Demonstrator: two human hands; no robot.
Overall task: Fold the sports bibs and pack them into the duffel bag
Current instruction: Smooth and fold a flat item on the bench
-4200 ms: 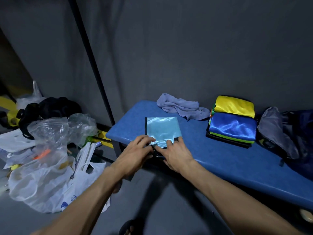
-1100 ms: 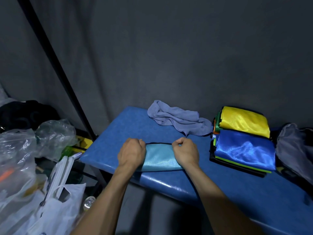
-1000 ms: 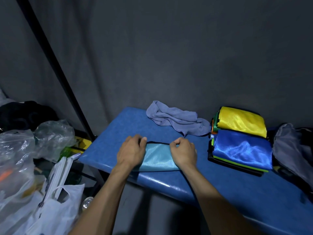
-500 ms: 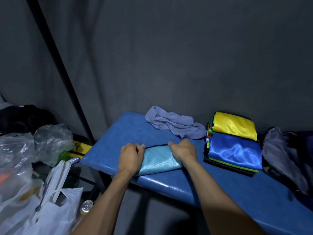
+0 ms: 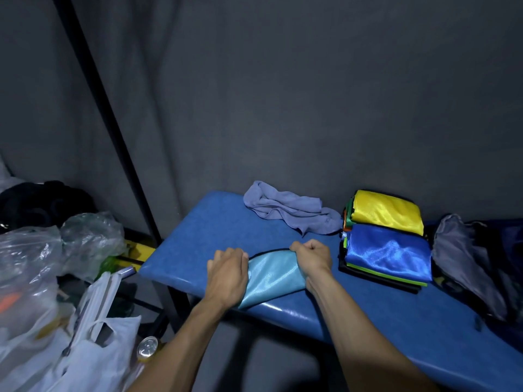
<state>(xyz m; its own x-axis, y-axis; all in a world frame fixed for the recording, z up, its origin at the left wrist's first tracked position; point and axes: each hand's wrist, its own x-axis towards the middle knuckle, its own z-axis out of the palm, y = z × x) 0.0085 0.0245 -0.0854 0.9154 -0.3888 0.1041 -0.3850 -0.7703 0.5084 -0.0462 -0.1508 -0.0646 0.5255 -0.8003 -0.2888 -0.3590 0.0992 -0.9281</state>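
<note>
Bib axis: long side of the light blue bib (image 5: 273,275) running left to right across the counter (image 5: 198,236), slightly tilted, far edge arched upward.
Bib look: shiny satin, folded narrow, black trim along the far edge.
Bib place: near the counter's front edge, left of the folded stack (image 5: 386,239), well short of the duffel bag (image 5: 486,258).
Left grip: left hand (image 5: 227,274) curled round the bib's left end.
Right grip: right hand (image 5: 312,257) fisted, pinching the right end.
Behind: crumpled grey cloth (image 5: 288,210).
</note>
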